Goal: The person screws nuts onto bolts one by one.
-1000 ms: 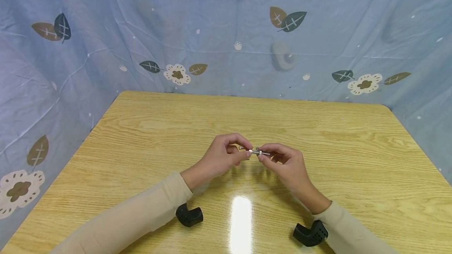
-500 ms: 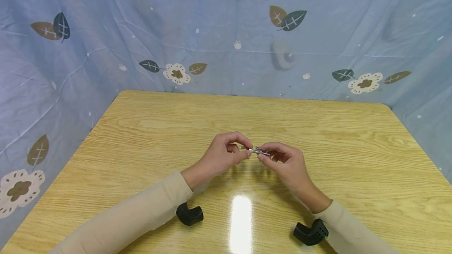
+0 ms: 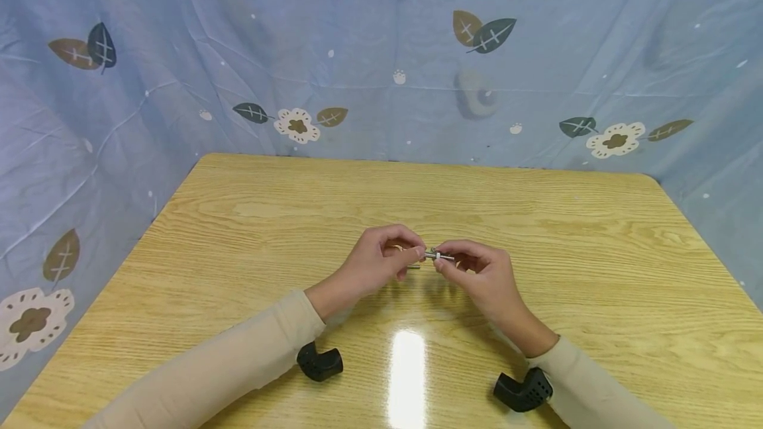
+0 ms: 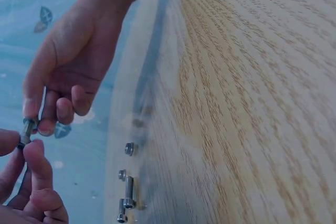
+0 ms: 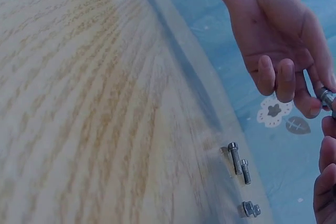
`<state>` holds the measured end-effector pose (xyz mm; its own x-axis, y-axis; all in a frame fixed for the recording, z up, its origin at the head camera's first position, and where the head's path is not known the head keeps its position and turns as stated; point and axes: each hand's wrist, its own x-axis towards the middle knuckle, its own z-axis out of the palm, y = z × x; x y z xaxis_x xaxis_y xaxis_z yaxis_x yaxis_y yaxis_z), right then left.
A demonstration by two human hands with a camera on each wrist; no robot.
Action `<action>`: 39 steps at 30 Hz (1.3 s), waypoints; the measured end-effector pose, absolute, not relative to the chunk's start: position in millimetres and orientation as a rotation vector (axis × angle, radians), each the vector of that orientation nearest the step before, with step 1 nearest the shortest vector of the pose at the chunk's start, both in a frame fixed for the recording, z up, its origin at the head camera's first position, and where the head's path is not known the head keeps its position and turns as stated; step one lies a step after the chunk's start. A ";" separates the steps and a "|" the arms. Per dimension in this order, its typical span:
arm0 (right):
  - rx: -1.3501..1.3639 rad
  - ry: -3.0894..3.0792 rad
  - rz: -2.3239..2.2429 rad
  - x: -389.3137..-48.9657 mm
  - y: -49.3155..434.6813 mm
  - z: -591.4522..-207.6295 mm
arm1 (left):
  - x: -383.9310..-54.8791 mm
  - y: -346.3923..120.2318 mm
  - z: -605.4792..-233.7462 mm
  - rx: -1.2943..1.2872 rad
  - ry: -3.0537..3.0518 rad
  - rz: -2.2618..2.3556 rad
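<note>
In the head view my left hand (image 3: 381,258) pinches one end of a small metal bolt (image 3: 430,255) between thumb and forefinger. My right hand (image 3: 485,273) pinches a nut (image 3: 438,256) on the bolt's shaft, which sticks out to the right. The left wrist view has my right hand (image 4: 79,45) at the top and my left hand (image 4: 39,192) at lower left, their fingertips close together. In the right wrist view the held metal piece (image 5: 326,97) is partly cut off by the frame edge.
On the wooden table (image 3: 286,204) lie a longer bolt (image 4: 129,191), a shorter bolt (image 4: 121,211) and loose nuts (image 5: 251,209). A blue patterned curtain (image 3: 381,32) hangs behind the table. Black curved mounts (image 3: 320,361) sit by both wrists.
My left thumb has shifted slightly, covering a loose bolt glimpsed behind it before. The bright glint on the nut faded and came back. The right hand stays almost still.
</note>
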<state>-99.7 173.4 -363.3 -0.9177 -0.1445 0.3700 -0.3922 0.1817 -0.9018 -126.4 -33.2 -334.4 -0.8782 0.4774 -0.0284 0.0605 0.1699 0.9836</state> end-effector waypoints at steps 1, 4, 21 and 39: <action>0.517 -2.256 1.818 -100.0 173.4 -363.0 | -126.2 -33.5 -334.3 0.520 2.122 1.767; 0.512 -2.264 1.827 -100.9 173.6 -362.6 | -125.4 -34.5 -333.6 0.544 2.129 1.780; 0.520 -2.272 1.823 -101.8 172.5 -361.1 | -126.0 -34.1 -335.8 0.505 2.113 1.777; 0.532 -2.269 1.843 -101.4 173.7 -361.4 | -125.3 -35.3 -334.2 0.560 2.135 1.774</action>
<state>-101.4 173.7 -361.4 -0.9219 -0.1664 0.3499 -0.3765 0.1722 -0.9103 -125.3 -35.3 -334.2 -0.8760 0.4821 0.0124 0.1004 0.1572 0.9824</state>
